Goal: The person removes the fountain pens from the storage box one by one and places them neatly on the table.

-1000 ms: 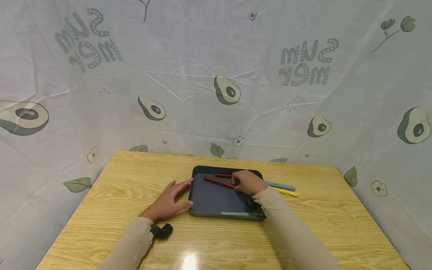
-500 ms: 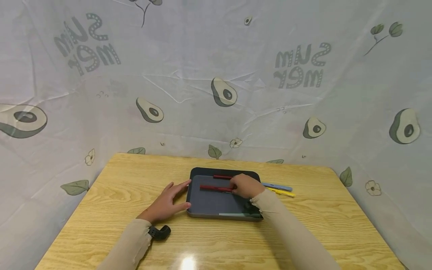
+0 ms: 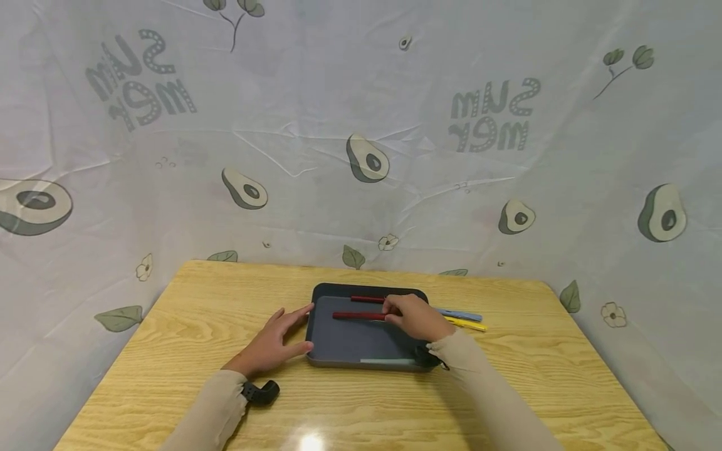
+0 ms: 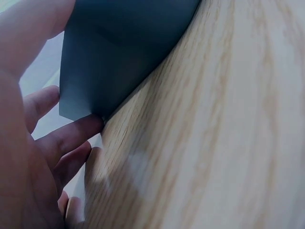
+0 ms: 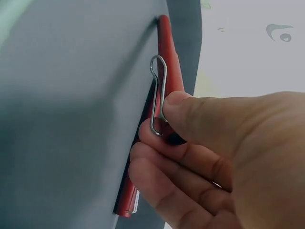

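Observation:
My right hand [image 3: 418, 317] pinches a red pen [image 3: 358, 316] between thumb and fingers, over the dark grey tray [image 3: 338, 357]. In the right wrist view, the held pen's silver wire clip [image 5: 155, 102] faces the camera, and its black end shows by the thumb. A second red pen [image 5: 126, 198] lies behind it along the tray's far side, partly hidden by the fingers. My left hand [image 3: 267, 344] rests at the tray's left side with fingers spread, thumb and index right at the rim. The left wrist view shows its fingertips [image 4: 93, 124] against the tray's outer wall.
A pale green pen [image 3: 386, 361] lies along the tray's near side. To the right, a blue pen [image 3: 459, 314] and a yellow pen [image 3: 467, 324] stick out past my right hand. The wooden table [image 3: 338, 413] meets a patterned cloth [image 3: 316, 207] at the back.
The held red pen has turned from a slant to nearly parallel with the tray's far side, its free end coming nearer. My left hand stays at the tray. The head view has shifted slightly.

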A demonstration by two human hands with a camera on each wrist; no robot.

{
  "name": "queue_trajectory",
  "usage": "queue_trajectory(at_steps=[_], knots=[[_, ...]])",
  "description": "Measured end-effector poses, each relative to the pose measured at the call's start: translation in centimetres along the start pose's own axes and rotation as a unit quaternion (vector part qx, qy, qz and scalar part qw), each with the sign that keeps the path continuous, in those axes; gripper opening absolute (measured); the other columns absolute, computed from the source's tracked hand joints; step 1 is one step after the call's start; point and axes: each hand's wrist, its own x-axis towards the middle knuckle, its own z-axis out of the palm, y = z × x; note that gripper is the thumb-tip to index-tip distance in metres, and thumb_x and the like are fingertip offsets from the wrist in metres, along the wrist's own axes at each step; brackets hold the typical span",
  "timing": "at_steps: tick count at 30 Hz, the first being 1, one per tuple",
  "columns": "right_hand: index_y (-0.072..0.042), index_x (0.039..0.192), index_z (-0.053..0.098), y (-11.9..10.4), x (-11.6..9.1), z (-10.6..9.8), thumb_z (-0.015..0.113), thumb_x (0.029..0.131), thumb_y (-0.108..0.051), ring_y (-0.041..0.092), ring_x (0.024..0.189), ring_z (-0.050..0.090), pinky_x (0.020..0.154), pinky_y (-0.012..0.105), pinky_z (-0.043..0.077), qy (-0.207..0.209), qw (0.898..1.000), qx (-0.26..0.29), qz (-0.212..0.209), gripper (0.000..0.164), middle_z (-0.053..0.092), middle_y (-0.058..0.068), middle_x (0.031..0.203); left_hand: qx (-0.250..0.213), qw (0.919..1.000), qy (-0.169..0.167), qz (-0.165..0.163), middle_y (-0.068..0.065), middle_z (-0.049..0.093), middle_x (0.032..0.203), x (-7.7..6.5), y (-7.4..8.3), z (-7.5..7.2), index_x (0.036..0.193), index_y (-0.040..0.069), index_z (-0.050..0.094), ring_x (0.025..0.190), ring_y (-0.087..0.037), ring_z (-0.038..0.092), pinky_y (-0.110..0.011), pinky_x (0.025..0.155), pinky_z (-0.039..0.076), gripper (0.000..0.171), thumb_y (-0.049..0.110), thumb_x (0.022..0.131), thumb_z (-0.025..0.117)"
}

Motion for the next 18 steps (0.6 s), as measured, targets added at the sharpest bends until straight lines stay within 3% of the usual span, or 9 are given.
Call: queue_trajectory(at_steps=[6,12,18], knots=[[-0.008,0.108,0.073,0.2,-0.5,0.4,0.066,0.101,-0.006,0.008,0.079,0.065,0.070,0.029,0.056,0.017,1.000,0.015,-0.008,0.010,0.072,0.002,0.096,-0.004,1.0000,0.000,0.000,-0.005,0.042,0.162,0.0,-0.1,0.0,0.164,0.019,0.033,0.146,-0.030,0.046,-0.058,0.128,0.003,0.082,0.045,0.097,0.072],[-0.012,0.110,0.072,0.3,-1.3,0.2,0.063,0.103,-0.007,0.014,0.084,0.065,0.068,0.028,0.053,0.044,0.997,0.056,0.025,0.013,0.072,0.004,0.108,0.003,1.0000,0.000,0.000,-0.006,0.043,0.161,0.1,-0.2,0.1,0.164,0.018,0.033,0.145,-0.030,0.047,-0.059,0.127,0.003,0.083,0.046,0.097,0.071],[-0.013,0.112,0.070,0.6,-2.2,0.1,0.061,0.105,-0.009,0.014,0.079,0.061,0.064,0.029,0.049,0.069,0.993,0.081,0.045,0.012,0.071,0.001,0.106,-0.001,1.0000,-0.001,-0.003,-0.006,0.044,0.161,0.0,0.0,0.0,0.164,0.020,0.033,0.145,-0.030,0.047,-0.059,0.127,0.003,0.082,0.045,0.097,0.072]])
